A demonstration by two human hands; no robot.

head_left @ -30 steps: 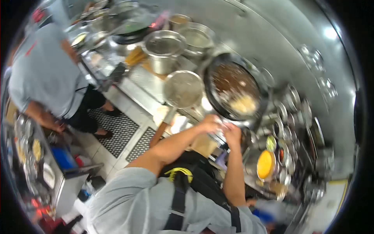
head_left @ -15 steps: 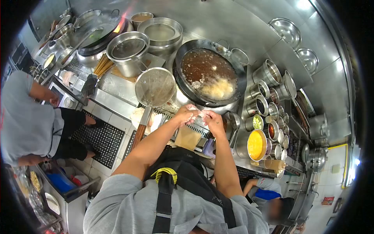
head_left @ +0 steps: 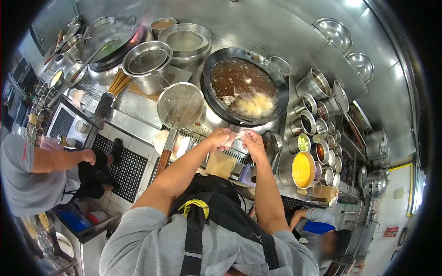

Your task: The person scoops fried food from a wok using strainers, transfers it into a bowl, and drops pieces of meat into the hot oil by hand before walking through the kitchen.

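Observation:
My left hand [head_left: 221,139] is closed around pale, coated pieces of food, with whitish bits showing at its fingers. Opposite it, my right hand [head_left: 253,143] pinches one end of a pale strip of food [head_left: 240,135] that spans the gap between both hands. What exactly the food is I cannot tell. Just beyond my hands sits a large black wok [head_left: 208,98] of bubbling brown oil, in which a yellowish frying clump [head_left: 256,106] floats at the near side. A round mesh strainer [head_left: 181,105] with a wooden handle lies left of my hands.
Steel pots [head_left: 143,64] stand behind the strainer. On the right are several seasoning containers and a bowl of yellow liquid [head_left: 302,170]. Another wok [head_left: 120,46] is at the far left. One co-worker [head_left: 37,172] stands at left, another person [head_left: 315,225] at lower right.
My hands have drawn slightly apart, with the pale strip stretched between them. The co-worker at left has shifted, and that person's arm now reaches across the body. The view has tilted a little.

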